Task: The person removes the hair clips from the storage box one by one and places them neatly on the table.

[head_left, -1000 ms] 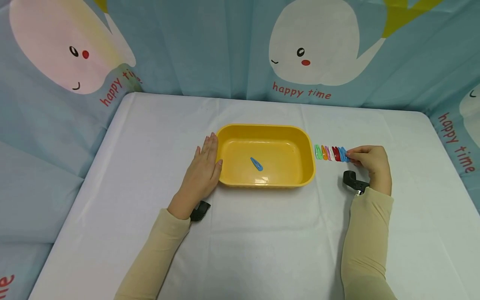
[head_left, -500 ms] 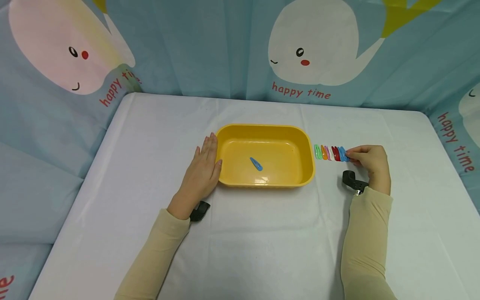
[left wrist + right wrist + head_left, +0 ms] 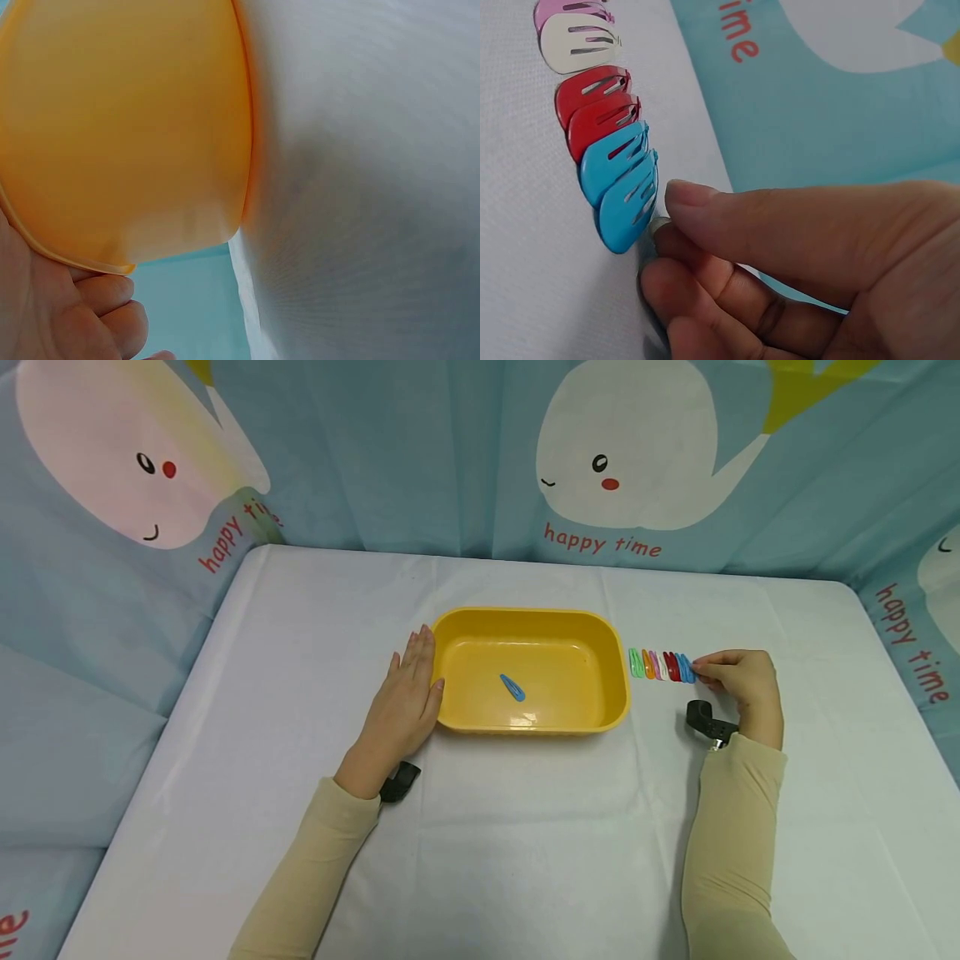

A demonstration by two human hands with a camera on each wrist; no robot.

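Several snap hair clips [image 3: 662, 665] lie overlapping in a row just right of a yellow basin [image 3: 617, 714]. My right hand [image 3: 746, 685] is at the row's right end, fingers bent, with thumb and index tips close together. In the right wrist view, those tips meet the edge of the last blue hair clip [image 3: 624, 214]; I cannot tell whether they pinch it. My left hand [image 3: 405, 697] lies along the basin's left side, fingers extended and touching its rim. One blue hair clip [image 3: 513, 687] lies inside the basin.
A white cloth covers the table [image 3: 525, 843]. Behind it hangs a blue curtain [image 3: 405, 460] printed with whales. Black wrist devices show under both wrists. From green at the basin, the row runs through orange, pink, white and red to blue.
The blue hair clips at the row's right end sit slightly closer together, shifted a little left beside my right fingertips. My left hand and the basin stay put.
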